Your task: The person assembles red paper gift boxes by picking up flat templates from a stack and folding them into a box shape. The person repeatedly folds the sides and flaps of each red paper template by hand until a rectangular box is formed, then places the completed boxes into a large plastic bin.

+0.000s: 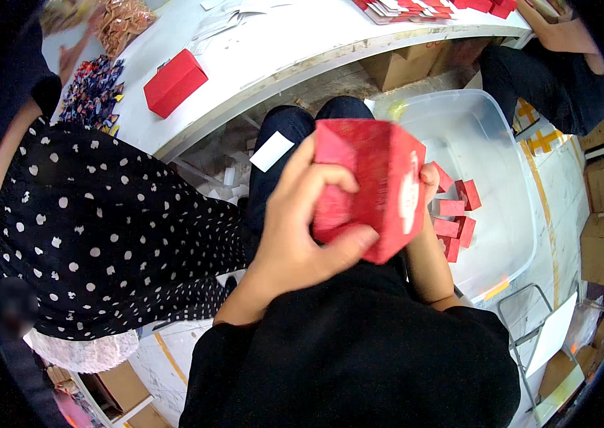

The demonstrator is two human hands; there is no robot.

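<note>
Above my lap I hold a red cardboard box [377, 192], tilted and a little blurred. One side of it seems open, showing a red hollow, and a pale patch marks its right face. My left hand [298, 228] grips the near left part, with the fingers curled over the edge and the thumb pressed on the lower side. My right hand [429, 182] holds the right side from behind; most of its fingers are hidden by the box. A white card [271, 151] lies on my thigh, left of the box.
At my right stands a clear plastic bin [501, 242] with several small red boxes [449, 207] in it. Another red box [175, 83] rests on the white table [245, 60], near a pile of small wrapped packets [92, 93]. People sit or stand on both sides.
</note>
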